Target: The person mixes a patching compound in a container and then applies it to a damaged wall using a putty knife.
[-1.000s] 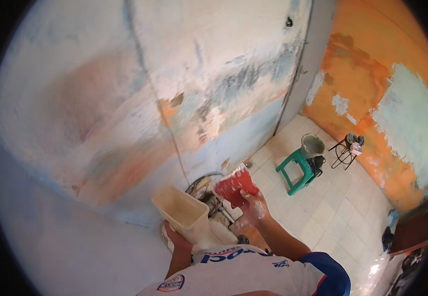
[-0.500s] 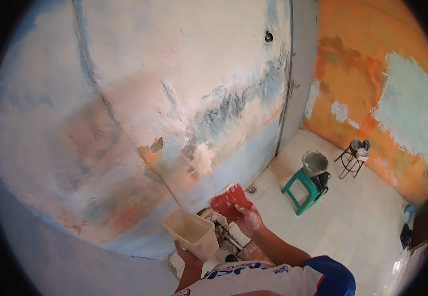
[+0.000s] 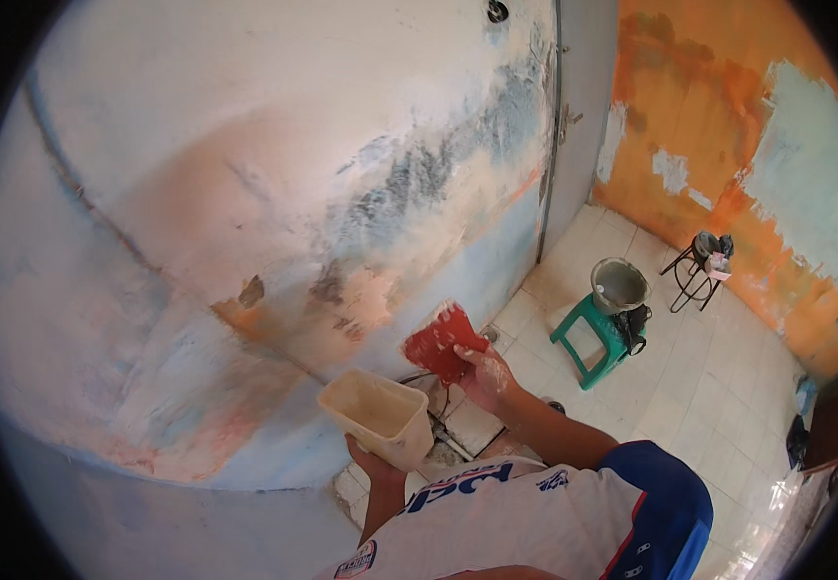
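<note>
A cream rectangular plastic tub [image 3: 375,416] is held low by my left hand [image 3: 371,456], whose fingers grip its near side. My right hand [image 3: 487,377], smeared white, is closed on a red flat scraper [image 3: 438,338] with pale paste on it, held up and right of the tub. Both are in front of a patchy white wall [image 3: 197,193] stained grey, pink and orange, with a thin vertical crack.
A green stool [image 3: 583,343] carries a grey bucket [image 3: 619,282] and a black bag. Beyond it, a black metal stool [image 3: 690,285] with items stands by an orange wall [image 3: 680,116]. A grey door [image 3: 574,164], tiled floor [image 3: 680,416] and dark furniture [image 3: 825,416] at right are visible.
My view has shifted along the wall, so the crack now appears farther left. Over the last half second the scraper has risen slightly in the picture, still in my right hand.
</note>
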`<state>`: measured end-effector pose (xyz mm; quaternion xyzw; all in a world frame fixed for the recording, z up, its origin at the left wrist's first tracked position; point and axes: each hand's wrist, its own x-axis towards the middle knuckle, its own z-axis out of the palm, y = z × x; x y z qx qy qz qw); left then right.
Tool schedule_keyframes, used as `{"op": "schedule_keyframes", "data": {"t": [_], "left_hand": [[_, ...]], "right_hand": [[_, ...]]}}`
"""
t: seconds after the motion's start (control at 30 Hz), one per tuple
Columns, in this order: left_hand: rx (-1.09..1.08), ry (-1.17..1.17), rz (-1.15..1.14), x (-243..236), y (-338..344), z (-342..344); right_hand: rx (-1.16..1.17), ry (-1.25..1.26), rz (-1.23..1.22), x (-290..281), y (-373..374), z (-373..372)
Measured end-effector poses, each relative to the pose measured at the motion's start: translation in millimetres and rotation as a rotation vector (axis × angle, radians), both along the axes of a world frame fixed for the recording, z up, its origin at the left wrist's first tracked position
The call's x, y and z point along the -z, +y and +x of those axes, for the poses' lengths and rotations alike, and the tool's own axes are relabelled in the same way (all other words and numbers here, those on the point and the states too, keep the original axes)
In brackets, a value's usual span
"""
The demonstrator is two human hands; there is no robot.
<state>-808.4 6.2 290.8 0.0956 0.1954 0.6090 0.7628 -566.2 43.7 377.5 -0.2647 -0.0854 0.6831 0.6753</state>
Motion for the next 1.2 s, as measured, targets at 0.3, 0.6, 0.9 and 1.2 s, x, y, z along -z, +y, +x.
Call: {"op": "schedule_keyframes", "data": {"t": [0.3,0.6,0.9,1.2], "left_hand": [[-0.109,-0.008,-0.014,-11,56,214],[-0.052,0.010,-0.041,-9,91,322],[-0.170,0.036,-0.062,13,132,322],[-0.178,-0.018,-0.025,0,186,305]], "right_hand": [[0.064,-0.139,0.049,18,50,238],[0.236,-0.108,-0.041,31,93,377],[0.097,-0.085,0.018,50,166,381],[0.081,-0.180,-0.011,70,240,370]]}}
